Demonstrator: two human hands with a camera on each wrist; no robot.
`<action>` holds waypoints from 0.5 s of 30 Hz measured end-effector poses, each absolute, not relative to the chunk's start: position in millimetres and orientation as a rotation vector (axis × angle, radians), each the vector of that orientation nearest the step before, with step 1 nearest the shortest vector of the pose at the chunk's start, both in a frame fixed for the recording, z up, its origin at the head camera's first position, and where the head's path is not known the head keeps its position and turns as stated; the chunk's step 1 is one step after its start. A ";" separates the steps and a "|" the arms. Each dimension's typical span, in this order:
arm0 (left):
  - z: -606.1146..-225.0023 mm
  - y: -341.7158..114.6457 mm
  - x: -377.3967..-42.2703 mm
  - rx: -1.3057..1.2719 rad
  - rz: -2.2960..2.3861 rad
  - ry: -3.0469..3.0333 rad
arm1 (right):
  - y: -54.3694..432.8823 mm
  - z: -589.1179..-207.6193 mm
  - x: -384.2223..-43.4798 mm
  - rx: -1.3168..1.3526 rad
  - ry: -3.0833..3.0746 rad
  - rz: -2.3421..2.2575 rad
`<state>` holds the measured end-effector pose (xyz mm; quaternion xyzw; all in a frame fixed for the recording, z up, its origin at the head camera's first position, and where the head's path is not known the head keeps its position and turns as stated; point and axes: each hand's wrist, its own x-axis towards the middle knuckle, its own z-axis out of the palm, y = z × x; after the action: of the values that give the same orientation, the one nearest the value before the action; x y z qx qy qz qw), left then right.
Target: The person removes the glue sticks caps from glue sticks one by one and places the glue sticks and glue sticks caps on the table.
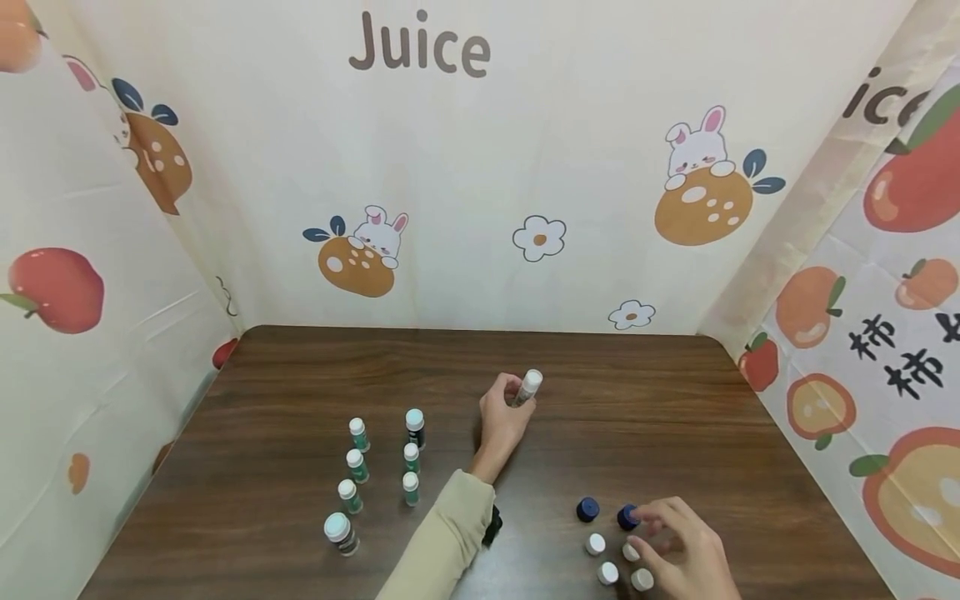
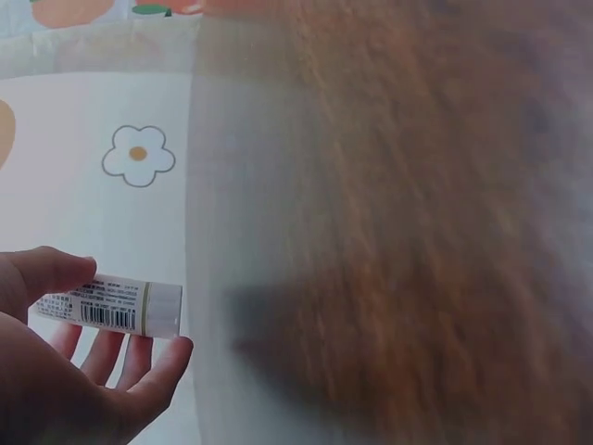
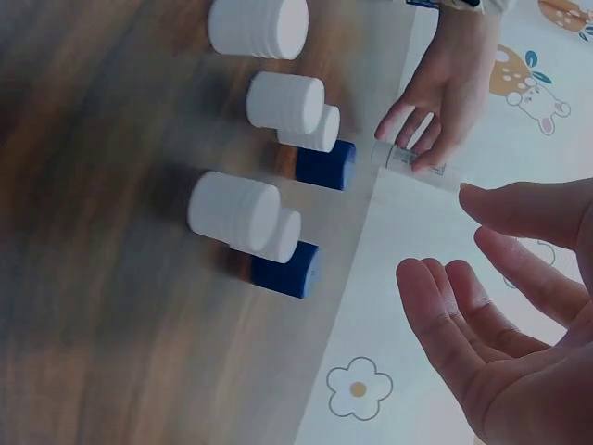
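My left hand (image 1: 504, 427) grips a white lip balm tube (image 1: 529, 385) between thumb and fingers, above the far middle of the table. In the left wrist view, the tube (image 2: 111, 304) shows a barcode label and a thin gold ring below its plain end. My right hand (image 1: 684, 546) hovers over a cluster at the front right, fingers parted and holding nothing. Under and beside it stand two dark blue containers (image 1: 588, 509) and several small white containers (image 1: 607, 572). The right wrist view shows these white containers (image 3: 233, 209) behind one another, apart from the fingers.
To the left of my left arm, small green bottles (image 1: 349, 495) with white caps stand in two columns. A larger dark-labelled bottle (image 1: 341, 533) ends the left column, another (image 1: 415, 427) heads the right one. Printed cloth (image 1: 465, 167) walls the brown table (image 1: 285, 383) on three sides.
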<state>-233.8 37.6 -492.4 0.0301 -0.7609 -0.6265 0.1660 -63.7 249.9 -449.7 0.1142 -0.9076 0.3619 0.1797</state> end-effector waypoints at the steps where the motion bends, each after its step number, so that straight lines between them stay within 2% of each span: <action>1: -491.6 36.4 -231.9 0.084 -1.783 -2.169 | 250.1 -448.7 -64.7 0.337 -2.564 1.020; 15: -476.4 21.9 -203.2 -0.009 -1.744 -2.193 | 241.4 -434.4 -88.3 0.456 -2.495 1.081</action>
<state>-203.2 21.9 -476.4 -0.0032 -0.7716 -0.6133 0.1690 -88.3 241.4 -434.4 0.1623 -0.8883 0.3847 0.1910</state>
